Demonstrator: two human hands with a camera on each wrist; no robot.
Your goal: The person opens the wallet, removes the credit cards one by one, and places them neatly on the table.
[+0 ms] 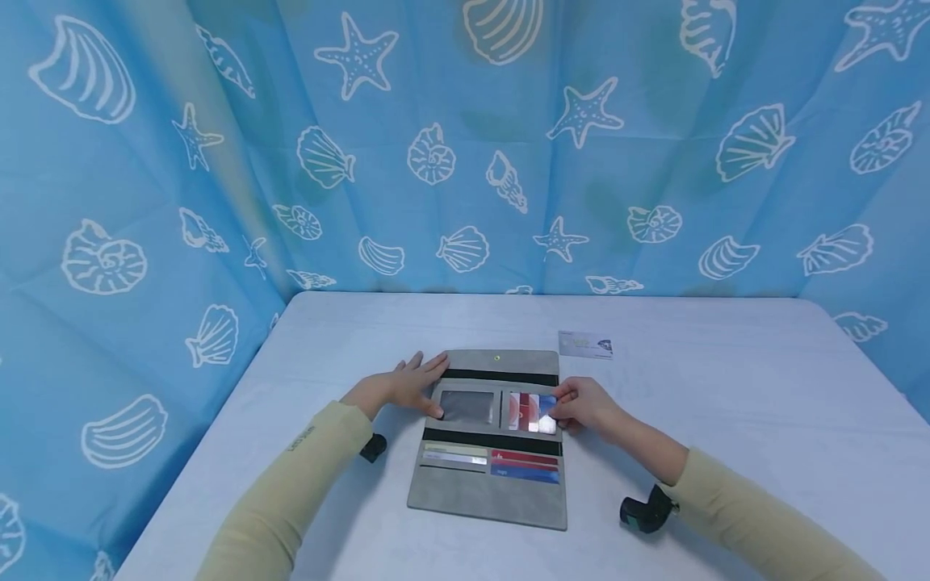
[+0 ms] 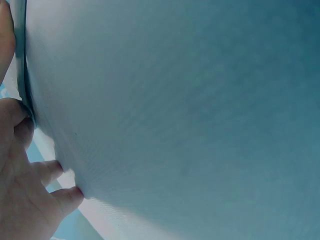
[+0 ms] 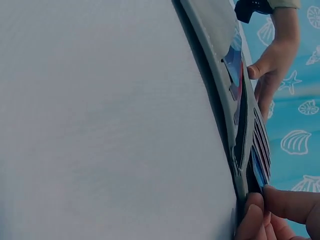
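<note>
A long grey wallet point(image 1: 487, 499) lies unfolded on the table, with cards in several of its slots. My left hand point(image 1: 407, 386) rests at its upper left edge with the fingers spread, beside the clear window pocket point(image 1: 467, 407). At the other side my right hand point(image 1: 587, 403) pinches the end of a blue card point(image 1: 546, 406) at the right edge of the middle panel. In the right wrist view the thumb point(image 3: 290, 204) presses on this card, and the other fingers curl underneath by the wallet's edge. Red and white cards point(image 1: 525, 411) show beside it.
A loose pale card point(image 1: 585, 344) lies on the white table point(image 1: 349, 323), beyond the wallet's upper right corner. The lower slots hold pale cards point(image 1: 455, 454) and red and blue cards point(image 1: 525, 466). A blue shell-patterned curtain point(image 1: 450, 161) hangs behind the table.
</note>
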